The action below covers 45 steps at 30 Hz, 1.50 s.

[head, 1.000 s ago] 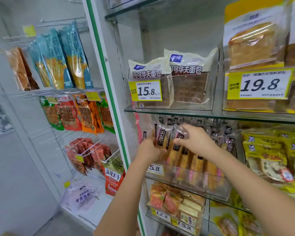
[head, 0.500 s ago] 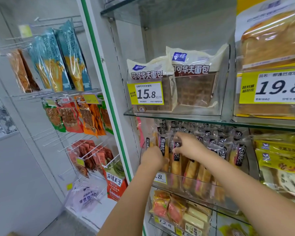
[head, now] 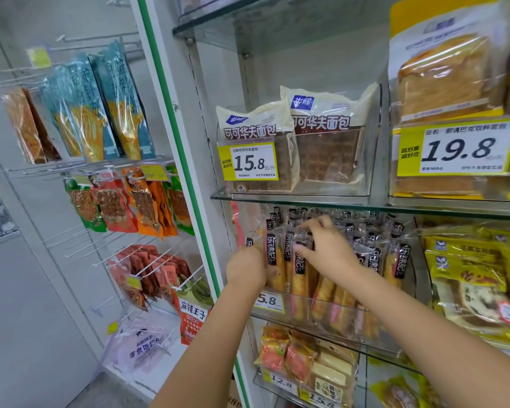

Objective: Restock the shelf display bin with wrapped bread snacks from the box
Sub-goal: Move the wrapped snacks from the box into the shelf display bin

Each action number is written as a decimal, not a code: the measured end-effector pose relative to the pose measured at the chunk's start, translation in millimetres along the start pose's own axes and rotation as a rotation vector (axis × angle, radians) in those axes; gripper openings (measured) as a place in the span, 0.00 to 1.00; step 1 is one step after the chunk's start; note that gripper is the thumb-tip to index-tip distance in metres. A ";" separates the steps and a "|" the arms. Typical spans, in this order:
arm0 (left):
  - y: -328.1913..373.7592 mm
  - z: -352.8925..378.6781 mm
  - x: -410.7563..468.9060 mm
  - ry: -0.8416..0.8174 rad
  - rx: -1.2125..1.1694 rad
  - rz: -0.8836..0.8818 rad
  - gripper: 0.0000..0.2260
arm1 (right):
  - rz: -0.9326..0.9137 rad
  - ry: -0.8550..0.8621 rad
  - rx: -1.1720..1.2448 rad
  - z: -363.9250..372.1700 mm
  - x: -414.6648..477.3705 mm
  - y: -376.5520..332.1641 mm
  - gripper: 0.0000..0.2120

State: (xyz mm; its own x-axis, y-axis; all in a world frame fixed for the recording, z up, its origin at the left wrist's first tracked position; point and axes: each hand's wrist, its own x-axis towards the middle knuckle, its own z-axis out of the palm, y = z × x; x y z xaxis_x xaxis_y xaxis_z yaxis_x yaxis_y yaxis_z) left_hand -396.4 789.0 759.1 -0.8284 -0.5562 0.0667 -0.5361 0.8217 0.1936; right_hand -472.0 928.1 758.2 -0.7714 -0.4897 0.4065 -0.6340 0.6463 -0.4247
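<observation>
Ok, left to right. Hanging snack packs (head: 112, 201) on wire pegs (head: 71, 240) fill the left wall, then comes the white upright (head: 174, 142) with its green stripe.

The task zone is the clear display bin (head: 351, 319), just right of that upright. It sits under the glass shelf (head: 306, 201) that carries the cocoa waffle bread bags (head: 327, 142) and the 15.8 price tag (head: 249, 161).

We see the wrapped bread sticks (head: 299, 278) standing on end in that bin. Their long axis is near vertical, black label end up, bread end down toward the bin floor. Packs further right in the row lean off vertical.

Left hand (head: 248, 267) is at the left end of the row, back of hand toward the camera. Its thumb lies across the front of the leftmost pack and the fingers go behind it, hidden, so it grips that pack. The left wrist partly covers a 5.8 tag (head: 270, 301) on the bin front.

Right hand (head: 329, 248) is over the next packs with its fingers bent. Thumb and forefinger pinch the black top of one stick pack, and the other fingertips touch neighbouring tops.

Right of the bin are yellow filled-bread packs (head: 465, 260). Above them are toast bags (head: 442, 78) behind a 19.8 tag (head: 460, 148).
</observation>
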 end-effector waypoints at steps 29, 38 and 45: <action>-285.4 392.8 -362.8 -0.473 -0.641 -0.743 0.12 | 0.229 -1.024 -0.009 334.2 -390.1 55.9 0.13; -345.4 605.5 -409.7 -0.696 -0.408 -0.798 0.19 | 0.216 -1.235 -0.143 521.8 -478.1 133.6 0.21; -374.6 733.3 -412.4 -0.779 -0.420 -0.762 0.26 | 0.224 -1.339 -0.146 644.8 -540.4 178.3 0.33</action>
State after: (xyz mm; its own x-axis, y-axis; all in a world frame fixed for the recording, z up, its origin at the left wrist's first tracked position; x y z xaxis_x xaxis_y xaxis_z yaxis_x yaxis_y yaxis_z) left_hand 26.8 802.0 -58.7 -0.2695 -0.5410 -0.7967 -0.9624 0.1219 0.2428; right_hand -203.5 930.5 -58.8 -0.3712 -0.5000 -0.7824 -0.5421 0.8008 -0.2546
